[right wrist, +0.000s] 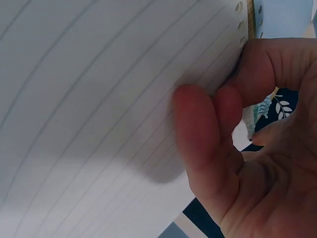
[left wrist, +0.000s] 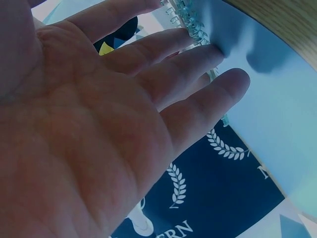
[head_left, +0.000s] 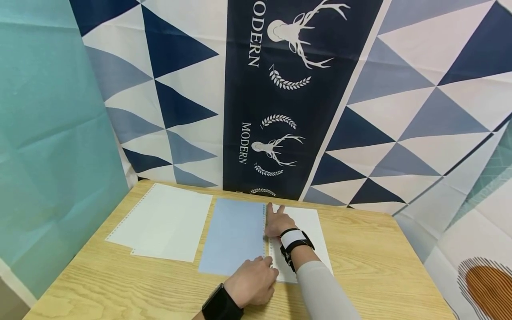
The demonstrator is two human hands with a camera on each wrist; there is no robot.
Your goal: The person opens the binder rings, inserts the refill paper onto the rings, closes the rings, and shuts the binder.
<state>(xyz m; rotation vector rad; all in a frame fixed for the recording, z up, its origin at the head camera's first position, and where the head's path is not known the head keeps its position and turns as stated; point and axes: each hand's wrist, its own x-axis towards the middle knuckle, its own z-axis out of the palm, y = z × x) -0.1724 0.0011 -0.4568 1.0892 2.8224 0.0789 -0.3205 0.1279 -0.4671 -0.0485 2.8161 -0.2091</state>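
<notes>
A pale blue punched sheet (head_left: 234, 235) and a white lined sheet (head_left: 316, 231) lie side by side, their holed edges facing. A clear plastic ring binding strip (left wrist: 190, 22) runs along the seam between them. Near the front of the seam, my left hand (head_left: 254, 280) pinches the strip, though its thumb is hidden in the left wrist view. My right hand (head_left: 279, 223) is at the far end, its fingers bent against the lined sheet (right wrist: 109, 99). Beside its thumb, part of the binding strip (right wrist: 262, 108) shows.
Overlapping white punched sheets (head_left: 168, 222) lie on the left of the wooden table (head_left: 372, 262). A patterned cloth (head_left: 192, 102) hangs behind the table's back edge, and a teal cloth (head_left: 52, 133) hangs at the left.
</notes>
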